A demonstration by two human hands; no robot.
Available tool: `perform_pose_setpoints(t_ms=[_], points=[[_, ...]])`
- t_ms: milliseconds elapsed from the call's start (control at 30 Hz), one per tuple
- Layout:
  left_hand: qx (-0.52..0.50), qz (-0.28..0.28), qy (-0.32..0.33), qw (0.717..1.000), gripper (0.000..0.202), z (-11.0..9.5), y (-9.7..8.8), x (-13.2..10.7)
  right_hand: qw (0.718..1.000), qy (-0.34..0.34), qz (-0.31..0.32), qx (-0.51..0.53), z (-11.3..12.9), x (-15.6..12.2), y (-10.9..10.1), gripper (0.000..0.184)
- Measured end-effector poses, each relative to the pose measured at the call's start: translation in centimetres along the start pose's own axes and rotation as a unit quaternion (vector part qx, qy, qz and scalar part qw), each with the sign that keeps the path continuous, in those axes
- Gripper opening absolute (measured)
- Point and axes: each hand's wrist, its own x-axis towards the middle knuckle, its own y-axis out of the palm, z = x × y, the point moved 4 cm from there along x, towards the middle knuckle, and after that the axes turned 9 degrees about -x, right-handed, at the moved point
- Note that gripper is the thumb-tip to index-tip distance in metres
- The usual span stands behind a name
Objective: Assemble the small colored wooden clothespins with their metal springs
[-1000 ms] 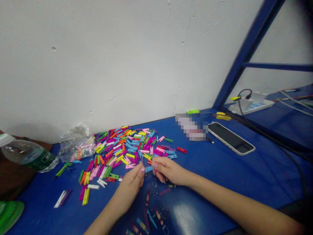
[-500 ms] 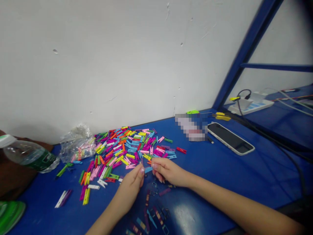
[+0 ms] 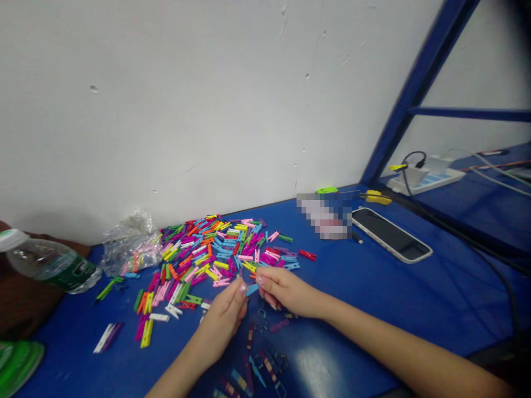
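Observation:
Between my two hands is a small light-blue clothespin, pinched by the fingertips at both ends. My left hand is closed on its left end, thumb on top. From the right, my right hand grips the other end, fingers curled under. Much of the clothespin is hidden by the fingers. Just beyond lies a wide heap of colourful clothespins. Nearer me, below the hands, are loose blue and purple clothespin halves and small metal springs.
A crumpled clear plastic bag and a water bottle lie at the left, above a green object. To the right are a phone, cables and a power strip. A white wall backs the blue table.
The light-blue clothespin has tilted slightly between my fingers, and less of it shows. My left hand has shifted very little; the things on the table stay put.

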Motion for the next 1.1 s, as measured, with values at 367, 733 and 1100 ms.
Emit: perform_pose_setpoints(t_ms=[367,733,1100], points=[[0.29,-0.022,0.078,0.954,0.03,-2.4,-0.6,-0.5,1.0,0.015,-0.009,-0.011,0.2,0.0,-0.4,0.039],[0.487,-0.06,0.222,0.843,0.024,-3.6,-0.5,-1.0,1.0,0.0,0.014,-0.005,0.6,-0.3,-0.3,0.04],[0.495,-0.083,0.28,0.818,0.026,-4.0,-1.0,-1.1,0.997,0.016,-0.005,-0.075,0.3,-0.2,-0.3,0.036]])
